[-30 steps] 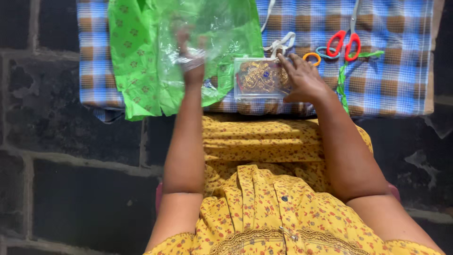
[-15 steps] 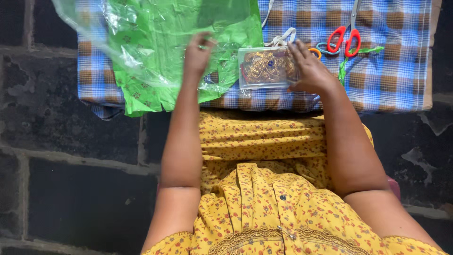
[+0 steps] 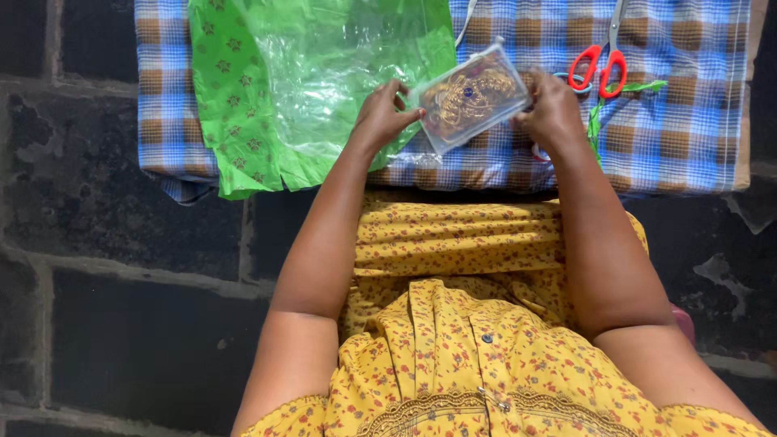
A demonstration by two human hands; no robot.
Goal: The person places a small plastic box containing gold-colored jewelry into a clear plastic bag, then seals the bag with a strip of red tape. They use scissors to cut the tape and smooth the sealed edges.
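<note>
A clear plastic packet [image 3: 472, 95] with gold embroidered trim inside is held tilted above the bench [image 3: 688, 121], which is covered with a blue and brown checked cloth. The packet's left end is gripped by the left hand [image 3: 380, 117] and its right end by the right hand [image 3: 554, 109]. Green printed fabric [image 3: 231, 105] lies just left of it under a crumpled clear plastic bag [image 3: 340, 65]. Red-handled scissors [image 3: 597, 61] rest near the right hand.

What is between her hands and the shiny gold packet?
Nothing. The left hand and right hand both grip the clear packet of gold trim at its ends, tilted above the checked cloth.
</note>
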